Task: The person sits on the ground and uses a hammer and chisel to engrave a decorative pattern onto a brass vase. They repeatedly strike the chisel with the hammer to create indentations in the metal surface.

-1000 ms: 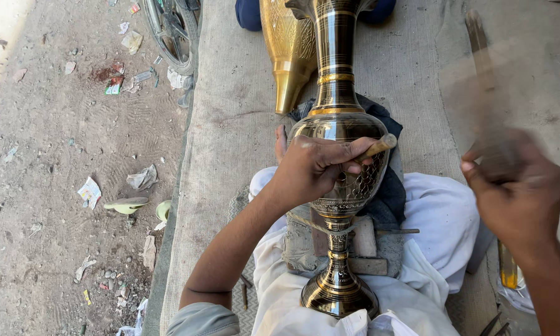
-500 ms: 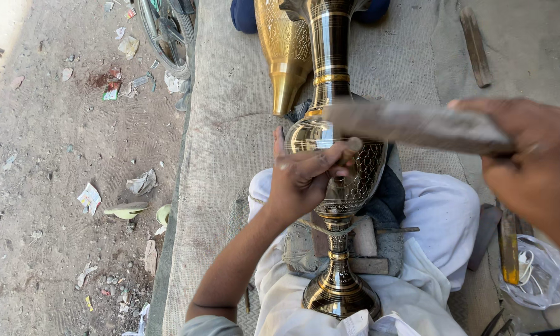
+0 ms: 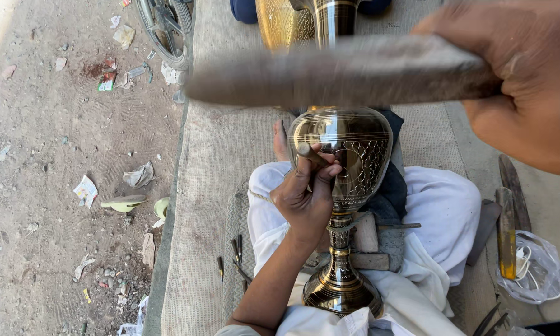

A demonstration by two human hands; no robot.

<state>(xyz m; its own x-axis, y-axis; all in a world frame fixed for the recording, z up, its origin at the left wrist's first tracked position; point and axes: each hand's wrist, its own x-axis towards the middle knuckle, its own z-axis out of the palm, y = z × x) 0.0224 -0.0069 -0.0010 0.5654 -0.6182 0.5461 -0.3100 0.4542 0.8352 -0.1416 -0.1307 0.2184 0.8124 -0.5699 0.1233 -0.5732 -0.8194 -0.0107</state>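
A tall brass vase (image 3: 345, 155) with an engraved scale pattern lies across my lap, its foot toward me. My left hand (image 3: 305, 196) rests on the vase's belly and pinches a small chisel (image 3: 311, 154) against the metal. My right hand (image 3: 516, 81) is raised close to the camera, gripping a thick wooden mallet (image 3: 336, 71) that stretches blurred across the upper view. My legs in white trousers (image 3: 442, 211) sit crossed on a woven mat (image 3: 211, 174).
Several small chisels (image 3: 236, 255) lie on the mat left of my knee. A wooden-handled tool (image 3: 507, 230) and a plastic bag (image 3: 535, 267) lie at right. Another brass vessel (image 3: 280, 25) stands ahead. Litter covers the dirt ground (image 3: 62, 174) at left; a wheel (image 3: 165, 28) stands at top.
My right hand has lifted the mallet higher and nearer the camera, now spanning the top of the view. My left hand has slid a little lower on the vase with the chisel.
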